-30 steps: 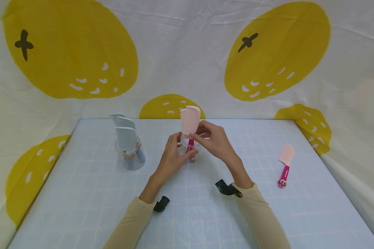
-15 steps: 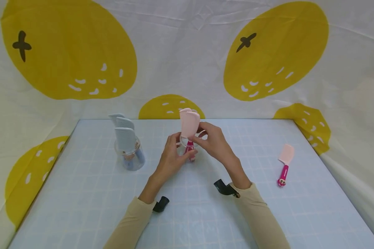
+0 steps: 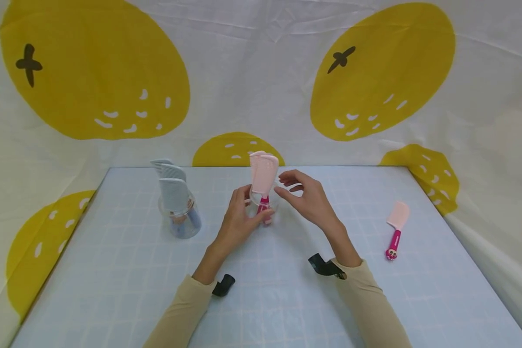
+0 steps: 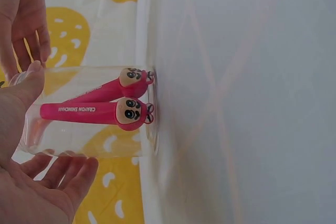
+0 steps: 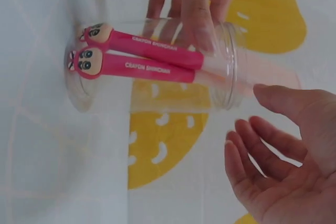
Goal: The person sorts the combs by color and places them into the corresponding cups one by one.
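A clear jar point(image 5: 163, 98) stands upright on the table, gripped round its side by my left hand point(image 3: 238, 216). Inside it lean two combs with pink heads point(image 3: 265, 176) rising above the rim and magenta handles point(image 4: 84, 113) that end in small cartoon faces. My right hand point(image 3: 306, 197) hovers just right of the jar's mouth, fingers loosely bent and holding nothing. In the right wrist view its thumb point(image 5: 283, 100) appears close to the pink comb heads; whether it touches them I cannot tell.
Another pink comb point(image 3: 398, 216) with a magenta handle lies flat at the right of the table. To the left, a second clear jar point(image 3: 188, 226) holds several light-blue combs point(image 3: 175, 194). A white curtain with yellow fruit prints point(image 3: 252, 96) hangs behind the table.
The right hand has let go of the front pink comb and drawn back to the right. That comb has dropped slightly, tilting right, so the one behind shows. The left hand stays on the jar.
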